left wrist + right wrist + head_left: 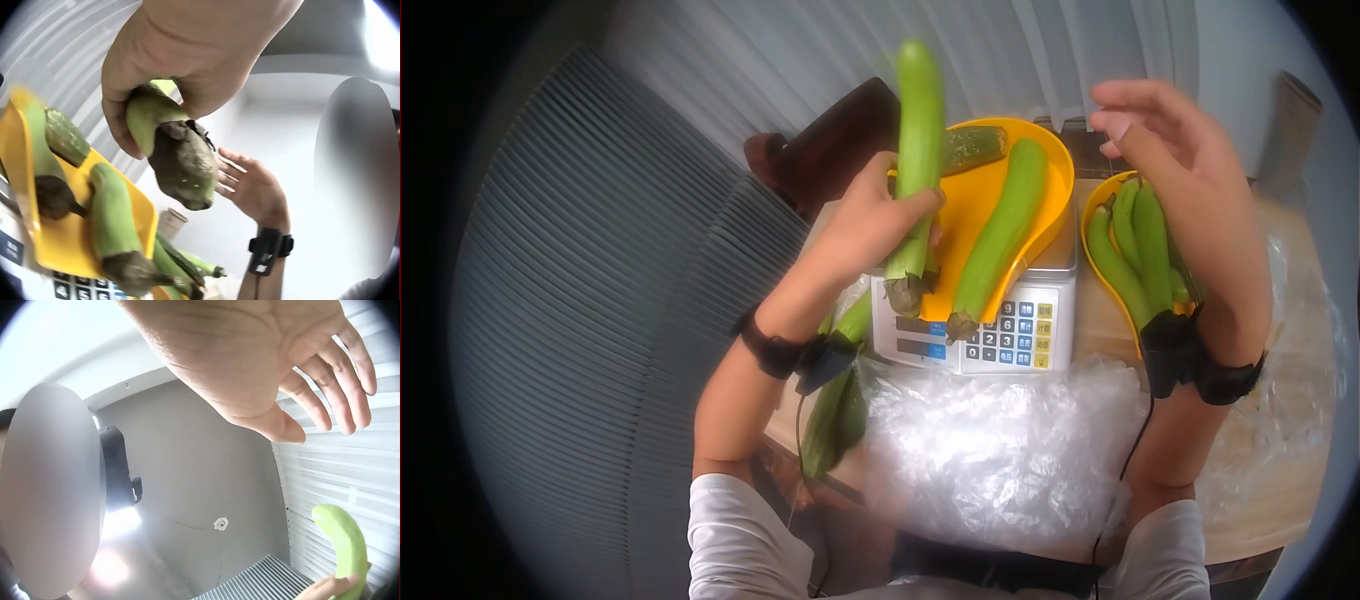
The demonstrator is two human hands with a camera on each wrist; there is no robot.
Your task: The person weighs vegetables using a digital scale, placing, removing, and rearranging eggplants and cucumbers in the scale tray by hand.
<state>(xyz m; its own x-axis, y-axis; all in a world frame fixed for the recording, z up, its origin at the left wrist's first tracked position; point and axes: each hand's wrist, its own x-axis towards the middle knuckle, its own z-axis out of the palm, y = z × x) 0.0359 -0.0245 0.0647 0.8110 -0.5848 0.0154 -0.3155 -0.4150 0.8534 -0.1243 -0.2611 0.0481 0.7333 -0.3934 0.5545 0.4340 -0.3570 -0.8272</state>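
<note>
A: Long green gourd [919, 150], held aloft: which hand carried it, and how?

B: The left hand [870, 225] was wrapped round its lower third, fingers and thumb curled about the stalk end. The gourd stood nearly upright, its tip toward 12 o'clock, above the left edge of the yellow scale pan [1045, 150]. In the left wrist view the brown, dried stem end [184, 165] projected below the curled fingers [119, 128].

A: And the right hand [1190, 190]?

B: It was raised at about 2 o'clock from the scale, fingers straight and spread, holding nothing. It hung above a yellow bowl [1092, 215] of further green gourds [1135, 255] and was well apart from the held gourd. The right wrist view showed the bare palm [250, 356] with the gourd's tip at 5 o'clock.

A: What lay in the pan?

B: A second long gourd [1005, 230] lay lengthwise, its stem end overhanging the pan's near lip, and a darker, shorter piece [972, 147] rested at the pan's far side. The pan sat on an electronic scale with a keypad [1010, 340].

A: Anything nearer the person?

B: Crumpled clear plastic bags [1000, 450] lay at 6 o'clock from the scale, and more gourds [835, 410] lay at 8 o'clock, under the left wrist.
</note>
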